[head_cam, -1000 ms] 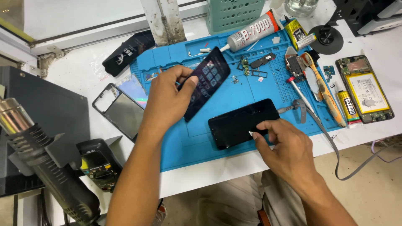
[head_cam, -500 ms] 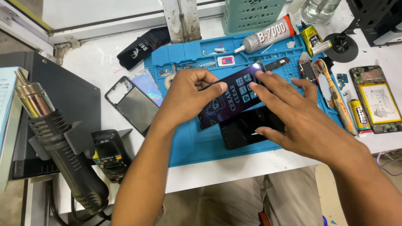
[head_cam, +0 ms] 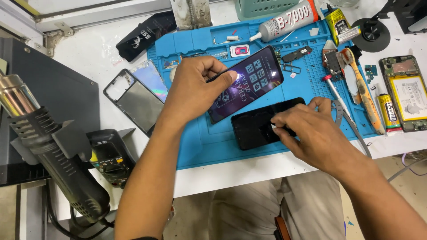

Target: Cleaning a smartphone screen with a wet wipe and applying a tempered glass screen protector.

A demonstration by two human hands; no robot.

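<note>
Two hands, left [head_cam: 195,89] and right [head_cam: 311,131]; two dark glass panels [head_cam: 247,82] [head_cam: 258,126]; one blue mat [head_cam: 200,142]; one glue tube [head_cam: 284,20]; one heat gun [head_cam: 53,151]; one multimeter [head_cam: 109,155]; one opened phone [head_cam: 407,91]

Single head-worn camera — looks steeply down from above at white bench with blue work mat [head_cam: 195,146]. Close range: both forearms enter from bottom edge, wearer's lap visible below bench edge. No second view — nothing shared.

Printed dark screen film [head_cam: 247,82] in left hand [head_cam: 195,91]; black phone screen [head_cam: 262,124] on mat; white glue tube [head_cam: 289,20] behind.
</note>
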